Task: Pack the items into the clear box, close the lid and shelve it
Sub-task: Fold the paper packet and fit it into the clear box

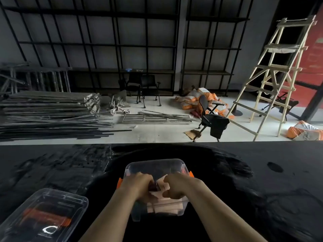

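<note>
A clear plastic box (153,165) with orange side latches (119,182) stands open on the black table, straight ahead of me. Both hands reach down into it. My left hand (139,185) and my right hand (176,186) are curled around a small dark item (154,186) between them, over pale flat items (162,206) lying in the box. What the dark item is cannot be made out. The clear lid (45,213), with an orange handle, lies flat on the table at the near left.
The black table (253,180) runs the full width, its far edge just beyond the box. Past it, on the floor, lie metal poles (49,117); an office chair (212,119), a wooden ladder (276,81) and black wall shelving (122,46) stand further back.
</note>
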`<action>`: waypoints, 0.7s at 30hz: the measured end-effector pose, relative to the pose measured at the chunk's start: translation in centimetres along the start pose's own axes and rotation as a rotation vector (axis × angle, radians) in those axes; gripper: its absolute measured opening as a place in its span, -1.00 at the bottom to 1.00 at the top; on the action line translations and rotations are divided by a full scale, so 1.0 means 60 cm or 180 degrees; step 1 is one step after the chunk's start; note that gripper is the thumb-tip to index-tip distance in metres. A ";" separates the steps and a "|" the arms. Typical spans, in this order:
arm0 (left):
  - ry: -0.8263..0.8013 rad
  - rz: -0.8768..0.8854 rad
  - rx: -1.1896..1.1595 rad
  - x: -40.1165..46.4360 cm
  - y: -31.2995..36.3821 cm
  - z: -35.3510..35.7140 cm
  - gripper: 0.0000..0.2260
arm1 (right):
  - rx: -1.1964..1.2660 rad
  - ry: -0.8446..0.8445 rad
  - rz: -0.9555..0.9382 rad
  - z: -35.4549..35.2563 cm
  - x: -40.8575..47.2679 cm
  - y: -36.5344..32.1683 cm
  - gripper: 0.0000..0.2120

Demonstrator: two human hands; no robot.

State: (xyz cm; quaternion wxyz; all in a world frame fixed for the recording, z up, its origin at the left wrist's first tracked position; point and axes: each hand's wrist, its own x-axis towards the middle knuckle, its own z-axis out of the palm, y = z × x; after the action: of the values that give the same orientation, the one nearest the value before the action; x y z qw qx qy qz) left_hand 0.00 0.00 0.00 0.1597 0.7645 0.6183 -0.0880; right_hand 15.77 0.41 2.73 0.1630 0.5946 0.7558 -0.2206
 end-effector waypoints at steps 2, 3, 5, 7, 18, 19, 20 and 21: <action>0.0059 -0.0032 0.0026 0.008 0.002 0.008 -0.58 | -0.0120 -0.0046 -0.0136 0.004 0.009 -0.001 -0.54; 0.0056 -0.0060 0.0041 0.011 0.001 0.013 -0.61 | -0.0172 -0.0069 -0.0164 0.009 0.015 -0.001 -0.54; 0.0078 -0.0131 0.0136 0.018 0.002 0.016 -0.67 | -0.0187 -0.0131 -0.0062 0.013 0.037 -0.004 -0.50; 0.0068 -0.0129 0.0215 0.023 0.006 0.015 -0.71 | -0.0119 -0.0165 0.0054 0.015 0.051 -0.005 -0.45; 0.0864 -0.0069 -0.1894 0.044 -0.008 -0.035 -0.85 | 0.0211 0.0734 -0.0381 -0.015 0.050 0.018 -0.58; 0.1109 -0.0081 -0.2305 0.043 -0.006 -0.038 -0.86 | 0.0380 0.0888 -0.0392 -0.023 0.050 0.023 -0.61; 0.1297 -0.0183 -0.2638 0.045 -0.007 -0.038 -0.86 | 0.0609 0.1003 -0.0372 -0.034 0.041 0.028 -0.66; 0.1420 -0.0312 -0.2853 0.044 -0.005 -0.037 -0.87 | 0.0880 0.1119 -0.0320 -0.044 0.033 0.033 -0.72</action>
State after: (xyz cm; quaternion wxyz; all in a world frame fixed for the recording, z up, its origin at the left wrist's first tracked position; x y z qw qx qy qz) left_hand 0.16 3.25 1.13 0.3320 0.5909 0.6496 0.3444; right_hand 17.24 3.82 3.70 -0.0654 0.6022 0.7638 -0.2229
